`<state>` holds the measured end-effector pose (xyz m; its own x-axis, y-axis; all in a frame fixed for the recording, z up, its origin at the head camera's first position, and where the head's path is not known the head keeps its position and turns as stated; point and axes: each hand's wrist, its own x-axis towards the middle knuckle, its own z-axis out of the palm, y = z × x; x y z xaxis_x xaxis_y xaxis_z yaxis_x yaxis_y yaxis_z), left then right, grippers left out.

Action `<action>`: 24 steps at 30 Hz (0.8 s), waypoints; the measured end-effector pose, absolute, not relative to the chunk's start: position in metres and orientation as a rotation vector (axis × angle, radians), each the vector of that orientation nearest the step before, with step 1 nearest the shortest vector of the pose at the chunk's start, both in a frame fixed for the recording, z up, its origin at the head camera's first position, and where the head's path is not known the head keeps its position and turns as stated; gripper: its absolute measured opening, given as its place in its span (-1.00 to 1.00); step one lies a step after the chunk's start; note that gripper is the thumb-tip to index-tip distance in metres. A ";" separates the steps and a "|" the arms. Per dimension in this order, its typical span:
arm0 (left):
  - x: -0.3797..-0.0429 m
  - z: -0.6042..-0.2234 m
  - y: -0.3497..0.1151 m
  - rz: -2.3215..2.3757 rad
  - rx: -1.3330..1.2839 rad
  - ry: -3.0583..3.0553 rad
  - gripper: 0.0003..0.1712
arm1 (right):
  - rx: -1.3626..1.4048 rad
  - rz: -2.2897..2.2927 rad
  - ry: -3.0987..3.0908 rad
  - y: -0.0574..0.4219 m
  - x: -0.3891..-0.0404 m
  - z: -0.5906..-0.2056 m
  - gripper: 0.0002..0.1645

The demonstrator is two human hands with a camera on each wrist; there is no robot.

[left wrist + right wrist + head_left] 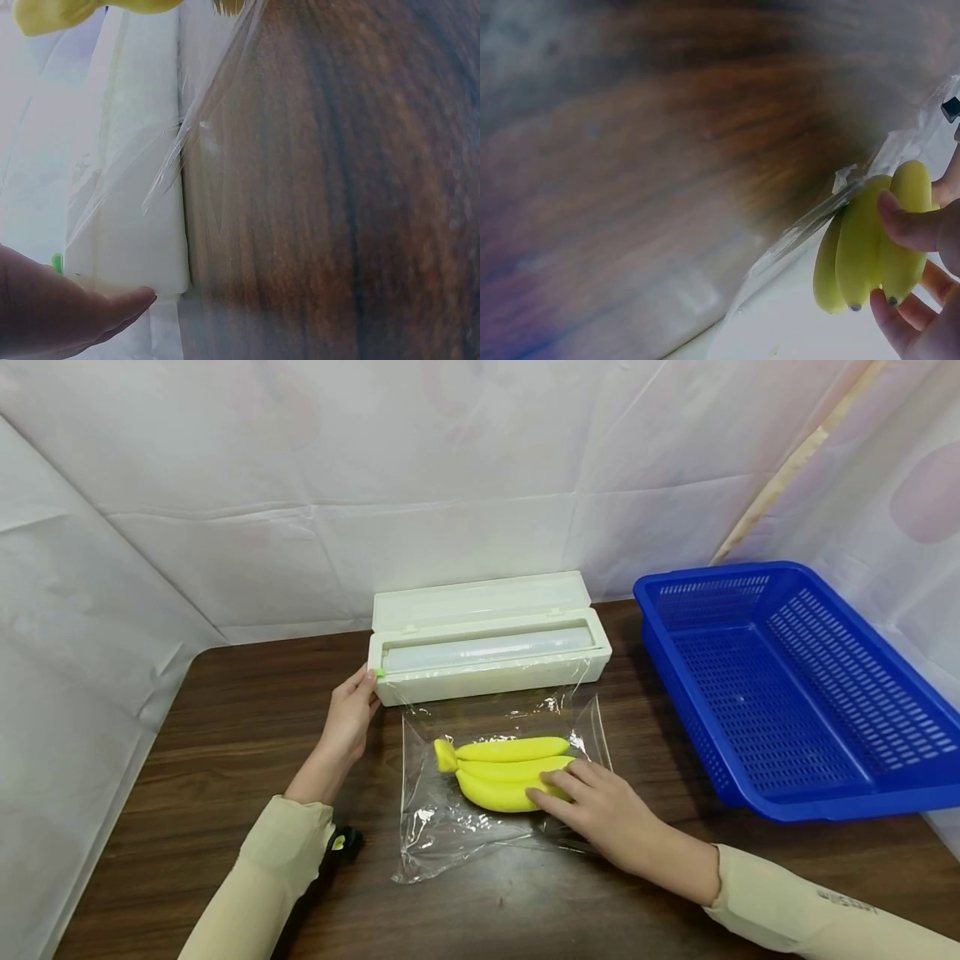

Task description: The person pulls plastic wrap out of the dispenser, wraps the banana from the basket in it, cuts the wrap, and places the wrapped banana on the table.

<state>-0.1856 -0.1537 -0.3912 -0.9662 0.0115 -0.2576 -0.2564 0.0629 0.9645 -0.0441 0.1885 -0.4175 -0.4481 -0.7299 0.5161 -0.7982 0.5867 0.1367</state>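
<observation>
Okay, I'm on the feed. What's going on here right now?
A person's right hand grips the bananas by their tip end; they lie on clear film that reaches forward from the open white box. The left hand touches the box's left end. A roll lies inside the box, and a blue basket stands to its right.

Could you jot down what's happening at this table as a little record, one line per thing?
Left hand: touching the left end of the cling-film dispenser
Right hand: gripping the tip end of the banana bunch
Banana bunch: yellow, three fruits, stem pointing left, lying on clear film
Clear film: spread in front of the dispenser, somewhat wrinkled
Dispenser: white, lid open, film roll inside, green tab at its left end
Basket: blue, perforated, right of the dispenser
Table: dark wood grain
</observation>
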 end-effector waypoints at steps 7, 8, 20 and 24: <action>-0.186 -0.391 -0.154 2.010 -0.238 2.133 -0.36 | 1.235 0.234 -2.386 0.194 -0.041 -0.414 -0.34; -0.186 -0.391 -0.154 2.009 -0.237 2.135 -0.36 | 1.243 0.239 -2.392 0.195 -0.041 -0.414 -0.32; -0.188 -0.391 -0.157 2.020 -0.240 2.091 -0.35 | 1.264 0.307 -2.382 0.206 -0.040 -0.412 -0.61; -0.187 -0.389 -0.160 2.030 -0.257 2.058 -0.30 | 1.197 0.386 -2.352 0.210 -0.035 -0.408 -0.46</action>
